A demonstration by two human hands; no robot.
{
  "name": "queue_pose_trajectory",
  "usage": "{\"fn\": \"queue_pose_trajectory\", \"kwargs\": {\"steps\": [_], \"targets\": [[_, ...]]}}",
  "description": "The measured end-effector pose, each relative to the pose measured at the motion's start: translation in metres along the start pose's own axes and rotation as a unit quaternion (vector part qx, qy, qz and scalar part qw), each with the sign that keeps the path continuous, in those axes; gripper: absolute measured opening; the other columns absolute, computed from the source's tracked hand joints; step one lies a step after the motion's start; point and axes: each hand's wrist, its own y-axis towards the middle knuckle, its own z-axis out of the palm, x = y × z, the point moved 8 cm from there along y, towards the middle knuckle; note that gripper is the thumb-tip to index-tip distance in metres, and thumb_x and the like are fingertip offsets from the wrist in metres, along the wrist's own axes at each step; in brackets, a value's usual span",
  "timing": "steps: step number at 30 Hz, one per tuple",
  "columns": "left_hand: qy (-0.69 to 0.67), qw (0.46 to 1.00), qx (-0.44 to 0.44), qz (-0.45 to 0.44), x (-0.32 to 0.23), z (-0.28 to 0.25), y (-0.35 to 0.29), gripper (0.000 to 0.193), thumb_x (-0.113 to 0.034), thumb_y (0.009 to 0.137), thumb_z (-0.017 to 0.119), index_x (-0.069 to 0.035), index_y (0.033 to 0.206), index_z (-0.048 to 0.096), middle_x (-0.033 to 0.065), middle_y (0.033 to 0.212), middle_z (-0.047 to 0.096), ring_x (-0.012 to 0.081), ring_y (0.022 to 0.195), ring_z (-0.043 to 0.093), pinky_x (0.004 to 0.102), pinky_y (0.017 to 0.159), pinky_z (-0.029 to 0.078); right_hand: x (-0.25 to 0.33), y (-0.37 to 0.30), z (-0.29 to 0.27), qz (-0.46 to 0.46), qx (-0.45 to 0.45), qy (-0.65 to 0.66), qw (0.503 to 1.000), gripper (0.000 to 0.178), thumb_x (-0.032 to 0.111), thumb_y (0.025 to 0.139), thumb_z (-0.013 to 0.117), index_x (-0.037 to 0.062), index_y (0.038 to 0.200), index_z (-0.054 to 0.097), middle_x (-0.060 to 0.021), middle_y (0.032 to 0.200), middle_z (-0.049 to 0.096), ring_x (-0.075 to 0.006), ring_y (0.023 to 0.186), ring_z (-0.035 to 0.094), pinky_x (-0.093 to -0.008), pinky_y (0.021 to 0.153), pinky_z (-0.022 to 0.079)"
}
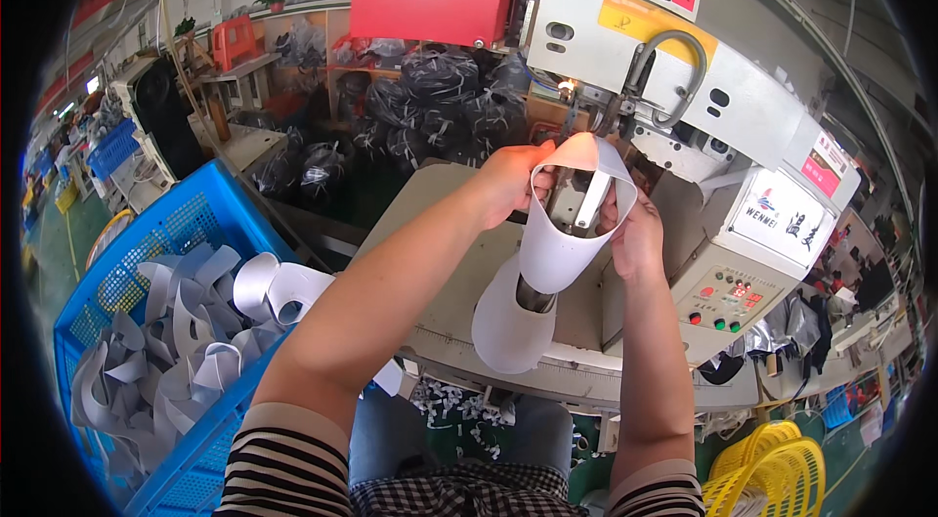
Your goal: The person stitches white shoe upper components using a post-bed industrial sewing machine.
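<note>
A white looped piece of sheet material (559, 261) is wrapped round the narrow metal arm (567, 196) of a sewing-type machine (635, 58). My left hand (510, 183) pinches its left upper edge, fingertips inside the loop. On the opposite edge my right hand (637, 229) grips it, with some fingers hidden behind the material. The top of the loop lies under the machine's head, lit orange by a small lamp (567, 87). Below and nearer to me, a second white looped piece (513, 326) hangs round the same arm; whether the two are joined I cannot tell.
To my left stands a blue plastic basket (210, 194) heaped with white looped pieces (176, 351). A control box (728, 278) with buttons is at the right. Yellow baskets (782, 468) sit low right. White scraps (469, 409) litter the floor; black bags (440, 77) are piled behind.
</note>
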Motion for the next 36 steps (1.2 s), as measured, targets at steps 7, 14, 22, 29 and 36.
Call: {"fn": "queue_pose_trajectory", "kwargs": {"steps": [7,14,22,29,36], "targets": [[0.006,0.999,-0.054,-0.001,0.005,-0.007,-0.001,0.028,-0.032,0.091,0.041,-0.014,0.073,0.053,-0.0054,0.061,0.042,0.0086,0.054,0.039,0.0242,0.054,0.035,-0.008,-0.004,-0.008,0.004,-0.058,0.008,0.998,0.021,0.023,0.089,0.049,0.0044,0.083,0.058,0.0011,0.067,0.053,-0.0074,0.057,0.046,-0.021,0.053,0.038],[0.013,0.989,-0.15,0.009,0.014,-0.004,-0.01,0.029,-0.032,0.091,0.043,-0.011,0.074,0.054,-0.0012,0.062,0.046,0.0092,0.054,0.043,0.0249,0.049,0.036,-0.013,-0.019,-0.008,0.012,-0.164,-0.086,0.983,0.037,0.035,0.09,0.048,-0.0012,0.086,0.058,-0.0054,0.081,0.061,-0.0108,0.071,0.055,-0.0229,0.067,0.044],[0.034,0.96,-0.265,-0.087,0.056,-0.019,-0.021,0.041,-0.031,0.093,0.033,0.002,0.098,0.056,0.0164,0.091,0.059,0.024,0.081,0.057,0.0388,0.069,0.044,-0.065,-0.026,-0.041,0.118,-0.19,-0.164,0.961,0.048,0.04,0.089,0.045,-0.0057,0.097,0.057,-0.012,0.089,0.062,-0.0165,0.078,0.057,-0.0293,0.07,0.045],[0.425,0.844,-0.327,-0.014,0.093,-0.063,-0.038,0.046,-0.038,0.09,0.033,0.002,0.089,0.055,0.0252,0.091,0.058,0.0417,0.086,0.055,0.0467,0.075,0.043,-0.105,-0.06,-0.054,0.075,-0.169,-0.312,0.932,0.05,0.039,0.091,0.037,-0.0071,0.098,0.056,-0.0207,0.083,0.062,-0.0299,0.075,0.059,-0.0367,0.074,0.044],[0.486,0.779,-0.396,-0.026,0.12,-0.056,-0.052,0.034,-0.03,0.087,0.041,0.001,0.086,0.057,0.0265,0.095,0.055,0.0418,0.089,0.055,0.0457,0.077,0.043,-0.124,-0.069,-0.059,0.062,-0.095,-0.605,0.789,0.05,0.038,0.092,0.027,-0.0014,0.092,0.058,-0.0297,0.088,0.057,-0.0438,0.087,0.054,-0.0484,0.077,0.042]]}}
